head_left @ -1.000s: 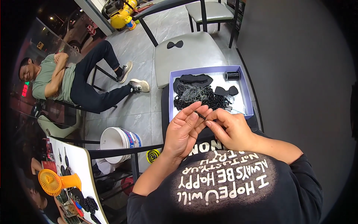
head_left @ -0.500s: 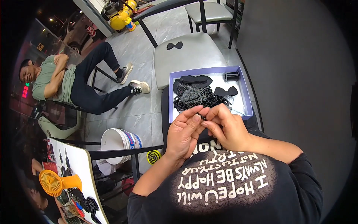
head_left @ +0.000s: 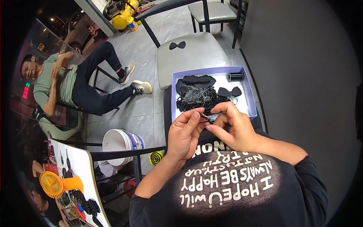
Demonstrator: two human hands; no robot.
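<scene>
My left hand point(head_left: 184, 133) and my right hand point(head_left: 230, 128) meet just in front of a shallow purple-rimmed box point(head_left: 252, 102). Between their fingertips runs a short string of small black beads point(head_left: 204, 117), pinched by both hands. Inside the box lie a heap of black bead strands point(head_left: 196, 102), grey thread, black bow-shaped pieces point(head_left: 228, 91) and a small black spool point(head_left: 235, 76). The box rests on a dark surface at my lap.
A grey chair seat point(head_left: 196, 56) with a black bow point(head_left: 177, 45) on it stands beyond the box. A person in a green shirt point(head_left: 64, 83) lounges on a chair at left. A white bucket point(head_left: 119, 143), a yellow-black coil point(head_left: 155, 157) and an orange fan point(head_left: 56, 184) sit lower left.
Both hands have drawn slightly toward me and my fingers have shifted along the bead string. The person at left has raised an arm.
</scene>
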